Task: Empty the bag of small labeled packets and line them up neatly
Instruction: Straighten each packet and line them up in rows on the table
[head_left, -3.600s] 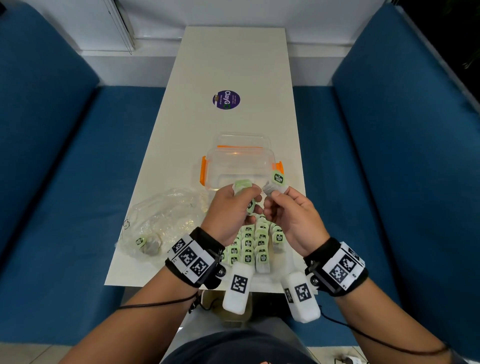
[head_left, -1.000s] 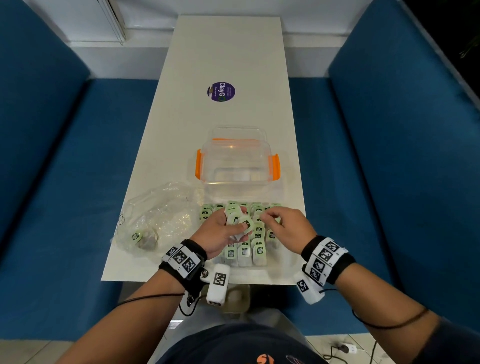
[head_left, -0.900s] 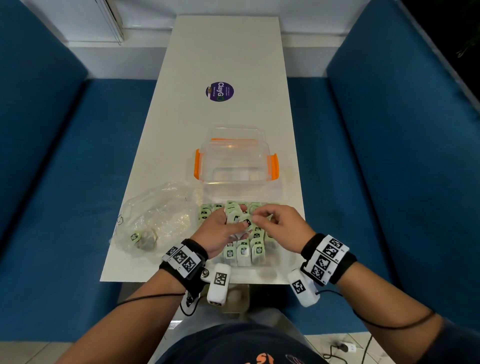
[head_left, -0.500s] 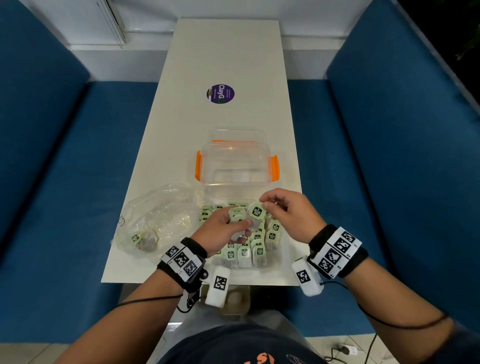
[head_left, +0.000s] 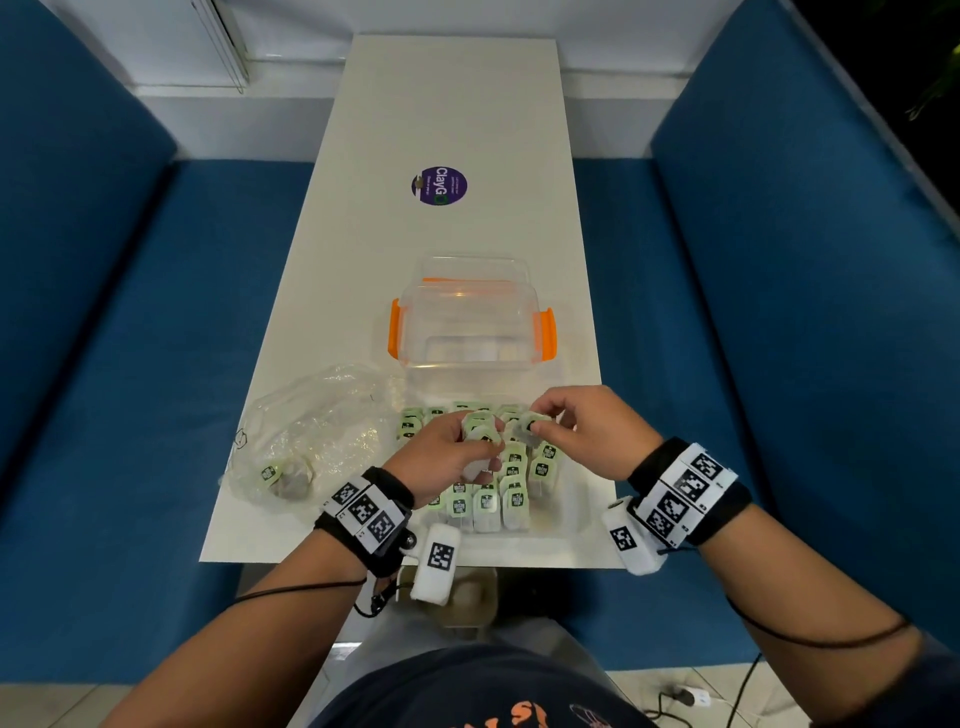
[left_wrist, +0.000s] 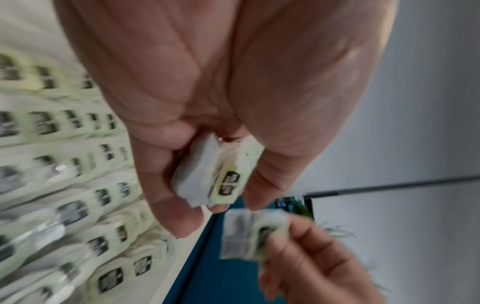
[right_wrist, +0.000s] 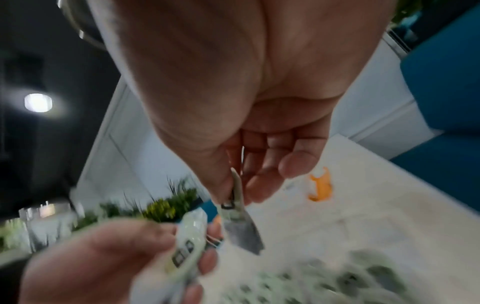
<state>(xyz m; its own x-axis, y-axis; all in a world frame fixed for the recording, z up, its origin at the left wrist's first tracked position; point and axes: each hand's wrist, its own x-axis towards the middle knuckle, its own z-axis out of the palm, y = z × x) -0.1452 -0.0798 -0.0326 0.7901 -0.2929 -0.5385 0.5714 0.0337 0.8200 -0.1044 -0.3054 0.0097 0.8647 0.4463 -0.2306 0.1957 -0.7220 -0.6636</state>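
Note:
Several small pale-green packets with black labels (head_left: 511, 496) lie in rows on the white table (head_left: 452, 114) near its front edge. My left hand (head_left: 447, 454) hovers over them and grips a small stack of packets (left_wrist: 221, 179). My right hand (head_left: 582, 431) pinches a single packet (right_wrist: 236, 207) between thumb and forefinger, just right of the left hand's stack. The same packet (left_wrist: 253, 234) shows blurred in the left wrist view. A crumpled clear plastic bag (head_left: 317, 431) lies to the left, with one packet (head_left: 270, 473) still inside.
A clear plastic box with orange latches (head_left: 470, 322) stands just behind the rows. A round purple sticker (head_left: 439, 185) lies farther back on the table. Blue bench seats (head_left: 779, 312) flank the table on both sides.
My right hand has drawn one packet off the left hand's stack and lifted it up and to the right. The left hand stayed over the rows, holding the stack.

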